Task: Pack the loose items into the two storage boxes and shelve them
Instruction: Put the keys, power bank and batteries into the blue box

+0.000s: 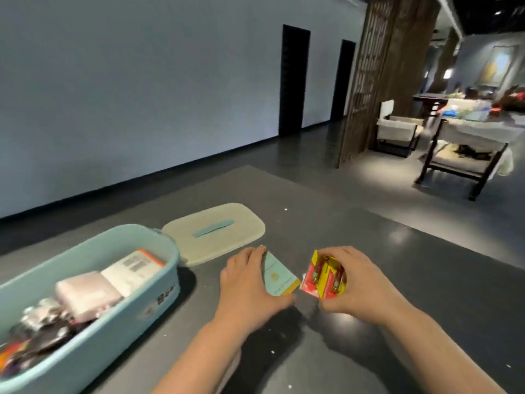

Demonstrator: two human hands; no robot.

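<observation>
Blue storage box (pixel 159 268): on dark worktop (pixel 426 294), open, part-filled with packets. Pale lid (pixel 216 231): flat, just right of box. Left hand (pixel 250 282): right of box, fingers curled gripping teal card packet (pixel 279 275). Right hand (pixel 355 282): further right, pinching red-yellow battery pack (pixel 324 280).

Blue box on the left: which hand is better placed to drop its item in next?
Probably left. The left hand, gripping the pale green card pack, is nearer the open blue box than the right hand holding batteries.
</observation>
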